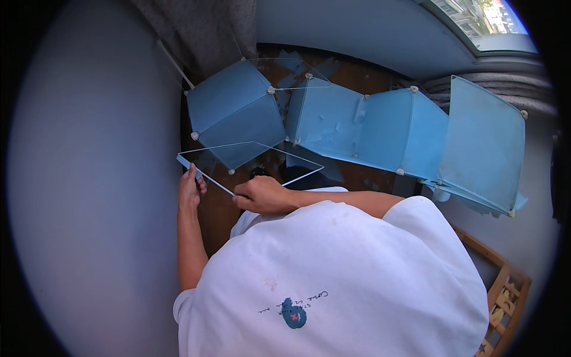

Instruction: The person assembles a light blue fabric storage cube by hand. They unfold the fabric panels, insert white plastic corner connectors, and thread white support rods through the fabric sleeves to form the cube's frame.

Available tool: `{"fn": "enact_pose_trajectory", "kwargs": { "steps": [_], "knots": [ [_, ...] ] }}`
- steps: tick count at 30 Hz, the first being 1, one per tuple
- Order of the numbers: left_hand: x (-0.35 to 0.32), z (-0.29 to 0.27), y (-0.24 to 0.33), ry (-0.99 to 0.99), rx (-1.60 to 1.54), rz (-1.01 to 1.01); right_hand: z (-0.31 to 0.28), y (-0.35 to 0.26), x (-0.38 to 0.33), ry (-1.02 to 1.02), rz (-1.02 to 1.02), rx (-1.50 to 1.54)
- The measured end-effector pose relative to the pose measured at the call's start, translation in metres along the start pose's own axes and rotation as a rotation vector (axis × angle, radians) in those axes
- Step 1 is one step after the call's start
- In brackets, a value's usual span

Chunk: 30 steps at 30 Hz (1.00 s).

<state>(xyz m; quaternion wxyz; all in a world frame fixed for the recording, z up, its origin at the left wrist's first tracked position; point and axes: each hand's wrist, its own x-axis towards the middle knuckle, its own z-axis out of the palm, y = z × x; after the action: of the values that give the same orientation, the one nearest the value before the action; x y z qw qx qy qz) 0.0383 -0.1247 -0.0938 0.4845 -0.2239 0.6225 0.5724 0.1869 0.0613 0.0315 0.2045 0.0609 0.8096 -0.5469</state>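
A thin white square wire frame (pixel 216 184) is held level in front of my body, with no sheet across its middle. My right hand (pixel 262 195) is closed around its near side. My left hand (pixel 191 188) is closed on the same side, near the left corner, at a narrow light-blue strip (pixel 184 161) along the wire. Just beyond the frame stands a light-blue panel cube (pixel 241 122) with white corner connectors (pixel 194 136).
To the right runs a row of joined blue panels (pixel 383 128), one with torn spots. Blue scraps (pixel 290 61) lie on the brown floor (pixel 217 223). A plain wall (pixel 107 178) rises close on my left. A wooden rack (pixel 505 297) stands at lower right, a window (pixel 485 24) at upper right.
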Motion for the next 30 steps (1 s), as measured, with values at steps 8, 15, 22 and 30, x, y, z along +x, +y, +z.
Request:
{"fn": "enact_pose_trajectory", "kwargs": {
  "steps": [8, 15, 22, 30],
  "knots": [
    [0.001, -0.012, -0.017, 0.188, -0.105, -0.026, 0.006, 0.013, -0.004, 0.017, 0.003, 0.167],
    [0.003, -0.02, -0.034, 0.264, -0.11, -0.107, 0.015, 0.021, -0.01, -0.004, 0.017, 0.164],
    [0.002, -0.009, -0.024, 0.357, 0.108, -0.039, 0.018, 0.026, -0.012, -0.026, 0.022, 0.217],
    [0.002, -0.043, -0.023, 0.088, 0.027, 0.109, 0.017, 0.023, -0.011, 0.003, 0.003, 0.296]
  ]
}}
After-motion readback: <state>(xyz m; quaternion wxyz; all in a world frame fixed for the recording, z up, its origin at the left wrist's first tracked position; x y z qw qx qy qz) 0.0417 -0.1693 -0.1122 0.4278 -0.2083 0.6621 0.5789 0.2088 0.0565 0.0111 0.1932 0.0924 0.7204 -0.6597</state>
